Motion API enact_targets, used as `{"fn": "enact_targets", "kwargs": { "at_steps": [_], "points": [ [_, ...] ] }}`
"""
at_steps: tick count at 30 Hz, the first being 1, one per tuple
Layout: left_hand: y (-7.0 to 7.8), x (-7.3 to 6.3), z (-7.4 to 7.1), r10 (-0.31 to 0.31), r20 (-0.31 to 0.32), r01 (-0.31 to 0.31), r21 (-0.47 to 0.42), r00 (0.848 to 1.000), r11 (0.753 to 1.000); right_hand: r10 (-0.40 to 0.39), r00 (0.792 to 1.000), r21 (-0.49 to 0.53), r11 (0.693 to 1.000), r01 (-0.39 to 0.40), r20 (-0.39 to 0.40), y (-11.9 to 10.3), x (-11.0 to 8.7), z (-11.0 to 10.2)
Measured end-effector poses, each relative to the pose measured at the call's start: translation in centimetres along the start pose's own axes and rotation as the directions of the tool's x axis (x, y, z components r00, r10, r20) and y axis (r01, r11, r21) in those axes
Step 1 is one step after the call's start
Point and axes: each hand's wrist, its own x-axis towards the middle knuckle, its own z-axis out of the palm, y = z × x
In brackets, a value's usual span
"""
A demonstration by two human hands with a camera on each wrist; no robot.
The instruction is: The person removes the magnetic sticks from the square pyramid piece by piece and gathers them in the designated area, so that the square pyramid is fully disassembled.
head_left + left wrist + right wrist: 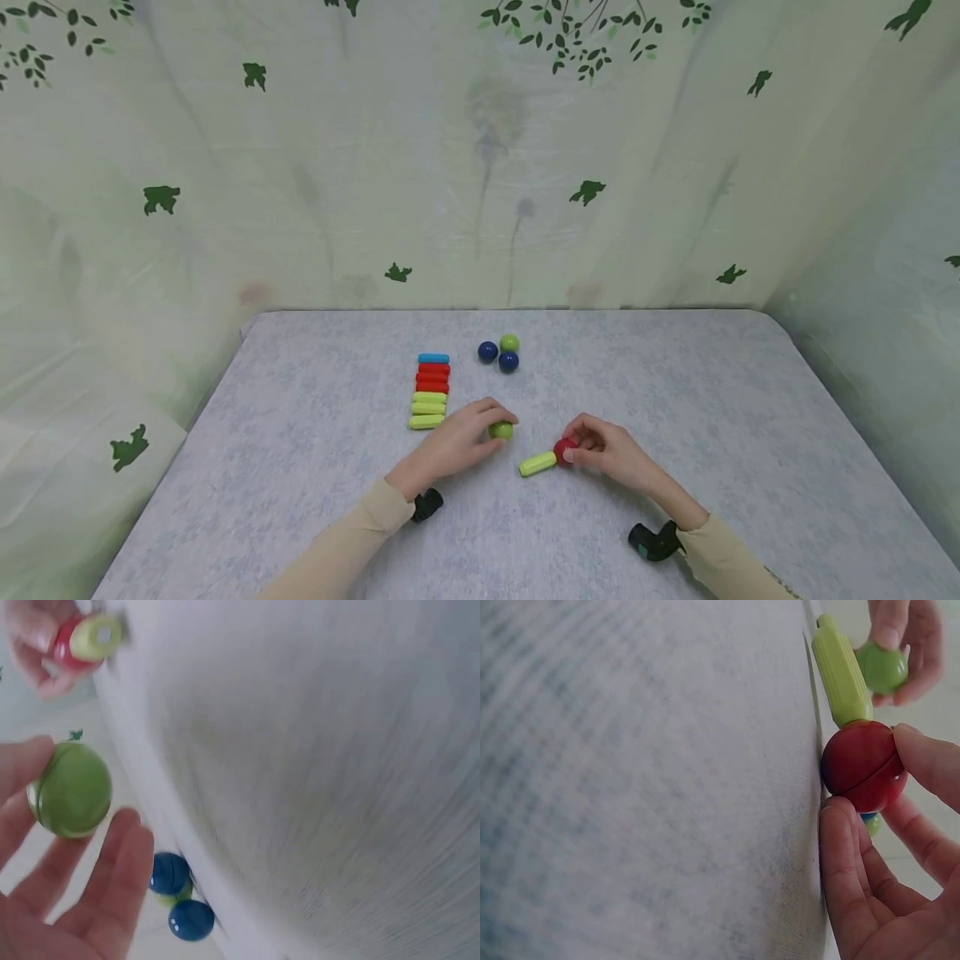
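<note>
My left hand (pixel 465 435) holds a green ball (pixel 501 430) between thumb and fingers, near the middle of the table. In the left wrist view this green ball (pixel 73 789) shows a seam around it. My right hand (pixel 607 451) pinches a red ball (pixel 565 451) to the right. A yellow-green ribbed stick (pixel 537 464) meets the red ball and points left toward the other hand. The right wrist view shows the stick (pixel 841 673) against the red ball (pixel 864 765), with a small peg at its free end.
Left of my left hand lies a column of short sticks: blue (pixel 433 358), several red (pixel 432 378) and several yellow-green (pixel 428 409). Farther back, two dark blue balls (pixel 508 362) and a green ball (pixel 509 342) sit together on the grey table (pixel 645 358). A leaf-patterned curtain (pixel 435 167) hangs behind.
</note>
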Motion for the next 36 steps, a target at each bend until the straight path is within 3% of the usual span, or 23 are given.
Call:
{"fn": "enact_targets", "kwargs": {
  "at_steps": [7,18,23,29,36],
  "points": [
    [-1.7,2.2,-0.6,-0.158,-0.101,0.156,-0.023,0.982,0.987,-0.002,1.0,0.01,1.0,0.002,0.005,-0.1,0.0,0.0],
    [-3.5,5.4,-0.6,-0.35,-0.181,0.339,-0.087,0.919,0.937,-0.02,1.0,0.025,0.999,0.02,0.001,-0.3,-0.1,0.0],
    [-3.8,6.0,-0.5,-0.368,-0.204,0.367,-0.047,0.907,0.929,-0.039,0.999,0.017,0.999,0.039,-0.005,-0.4,-0.2,0.0],
    [-4.0,6.3,-0.3,-0.382,-0.217,0.387,-0.021,0.898,0.922,-0.001,1.0,0.031,1.0,0.001,0.003,-1.0,-0.2,0.0],
    [-4.0,5.6,-0.3,-0.355,-0.256,0.365,-0.006,0.899,0.931,-0.01,1.0,0.03,1.0,0.01,0.001,-0.1,-0.1,0.0]
  ]
}}
